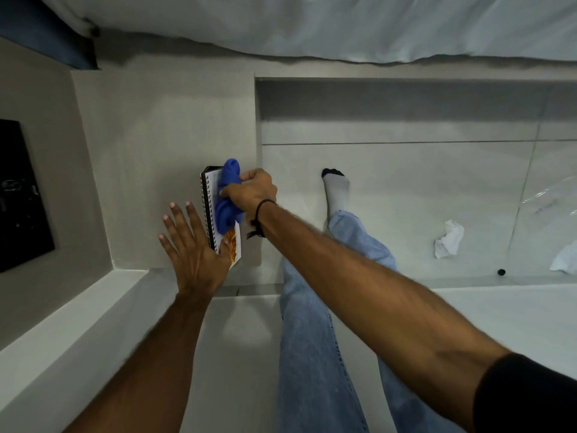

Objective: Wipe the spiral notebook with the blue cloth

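Observation:
A spiral notebook [213, 182] with a black wire binding and a white, orange-printed cover lies on a grey surface [150, 151], close to its right edge. My right hand [251, 192] is closed on a bunched blue cloth [229, 195] and presses it onto the notebook's cover. My left hand [190, 245] rests flat with fingers spread beside the binding, its thumb on the notebook's near corner. The cloth and my right hand hide much of the cover.
The grey surface ends at a step just right of the notebook. Below lie a tiled floor [406, 182], my jeans leg and socked foot [335, 189], crumpled white paper [449, 239] and clear plastic [549, 195]. A black object [22, 195] stands at the left; white fabric [312, 23] hangs above.

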`<state>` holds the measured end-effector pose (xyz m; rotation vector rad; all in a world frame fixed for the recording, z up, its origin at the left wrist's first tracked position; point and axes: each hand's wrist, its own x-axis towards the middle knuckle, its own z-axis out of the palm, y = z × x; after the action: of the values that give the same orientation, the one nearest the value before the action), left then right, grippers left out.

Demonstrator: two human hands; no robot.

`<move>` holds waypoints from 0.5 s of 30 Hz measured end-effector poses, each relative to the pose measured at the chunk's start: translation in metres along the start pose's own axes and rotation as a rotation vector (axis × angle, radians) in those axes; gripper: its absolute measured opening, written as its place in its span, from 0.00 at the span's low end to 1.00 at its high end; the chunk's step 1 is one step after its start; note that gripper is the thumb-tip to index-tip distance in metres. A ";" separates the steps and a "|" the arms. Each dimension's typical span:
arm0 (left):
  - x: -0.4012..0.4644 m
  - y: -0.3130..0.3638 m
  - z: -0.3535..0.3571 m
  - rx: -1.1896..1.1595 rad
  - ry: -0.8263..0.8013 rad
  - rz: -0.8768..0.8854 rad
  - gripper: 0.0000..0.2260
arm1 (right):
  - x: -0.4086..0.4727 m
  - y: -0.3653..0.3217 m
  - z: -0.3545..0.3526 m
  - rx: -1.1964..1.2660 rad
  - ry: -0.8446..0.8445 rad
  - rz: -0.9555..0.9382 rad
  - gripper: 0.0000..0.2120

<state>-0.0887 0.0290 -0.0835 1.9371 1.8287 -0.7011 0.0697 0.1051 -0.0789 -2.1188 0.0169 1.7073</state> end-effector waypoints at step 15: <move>-0.002 0.002 -0.004 -0.036 -0.011 0.000 0.43 | 0.009 -0.048 -0.017 0.313 0.025 0.194 0.23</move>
<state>-0.0865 0.0298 -0.0797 1.9072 1.8223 -0.6733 0.1006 0.1461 -0.0701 -1.9543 0.4797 1.6560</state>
